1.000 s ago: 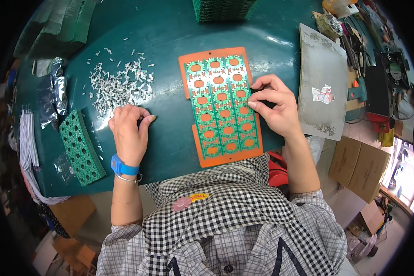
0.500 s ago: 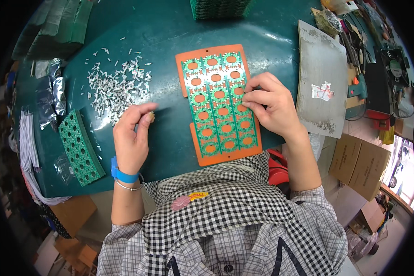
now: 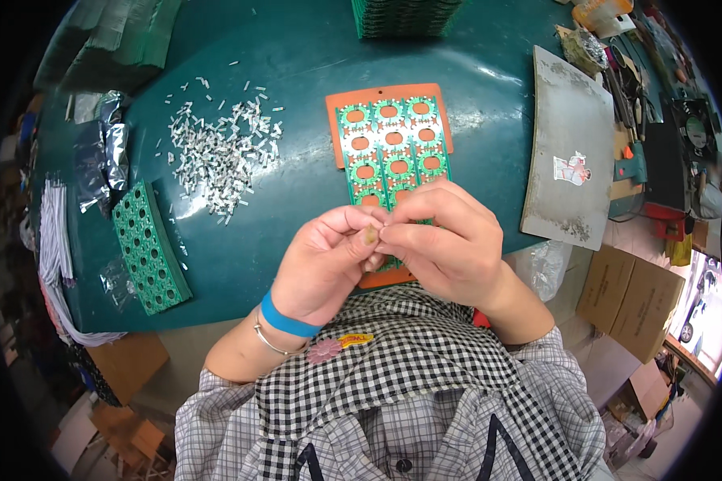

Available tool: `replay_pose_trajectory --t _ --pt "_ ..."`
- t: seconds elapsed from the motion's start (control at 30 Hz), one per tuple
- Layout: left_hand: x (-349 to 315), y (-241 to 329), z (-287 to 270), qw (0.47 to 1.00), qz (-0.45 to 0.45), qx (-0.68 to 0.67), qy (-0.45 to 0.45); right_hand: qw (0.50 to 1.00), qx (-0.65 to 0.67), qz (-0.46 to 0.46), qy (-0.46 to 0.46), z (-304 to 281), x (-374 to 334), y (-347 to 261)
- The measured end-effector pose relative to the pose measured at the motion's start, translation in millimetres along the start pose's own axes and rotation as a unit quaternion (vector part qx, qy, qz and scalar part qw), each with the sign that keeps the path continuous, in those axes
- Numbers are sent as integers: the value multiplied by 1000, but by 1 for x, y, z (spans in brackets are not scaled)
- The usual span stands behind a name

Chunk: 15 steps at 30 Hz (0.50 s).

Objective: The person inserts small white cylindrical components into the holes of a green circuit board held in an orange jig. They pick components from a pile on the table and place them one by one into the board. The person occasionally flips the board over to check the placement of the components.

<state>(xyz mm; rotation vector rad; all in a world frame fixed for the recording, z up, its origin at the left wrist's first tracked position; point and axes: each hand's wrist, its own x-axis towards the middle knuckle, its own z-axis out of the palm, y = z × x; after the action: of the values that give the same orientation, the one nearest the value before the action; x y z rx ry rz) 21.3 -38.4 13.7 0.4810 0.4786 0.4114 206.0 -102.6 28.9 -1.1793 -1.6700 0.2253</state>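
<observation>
My left hand [image 3: 329,260] and right hand [image 3: 449,244] meet at the middle of the frame, fingertips pinched together on a tiny part [image 3: 371,235] held between them. Just behind them, partly covered, lies the green circuit panel [image 3: 393,144] on its orange sheet [image 3: 341,108], with loose metal bits [image 3: 217,152] at upper left.

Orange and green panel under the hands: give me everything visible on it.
The panel is a flat green circuit sheet on an orange backing that shows as a border at the top and a strip near the wrists. It carries rows of toothed rings with orange round centres, three across. It lies flat on the dark green table, long side running away from the person. The left hand and right hand cover its near half.
</observation>
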Motion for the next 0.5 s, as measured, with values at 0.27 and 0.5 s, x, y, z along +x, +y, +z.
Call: replay_pose_trajectory --t 0.27,0.5 --pt "-8 -11 0 997 -71 -23 11 998 25 -16 -53 -11 -8 1" --pt "-17 37 -14 884 180 408 140 955 53 291 -35 -47 -30 26"
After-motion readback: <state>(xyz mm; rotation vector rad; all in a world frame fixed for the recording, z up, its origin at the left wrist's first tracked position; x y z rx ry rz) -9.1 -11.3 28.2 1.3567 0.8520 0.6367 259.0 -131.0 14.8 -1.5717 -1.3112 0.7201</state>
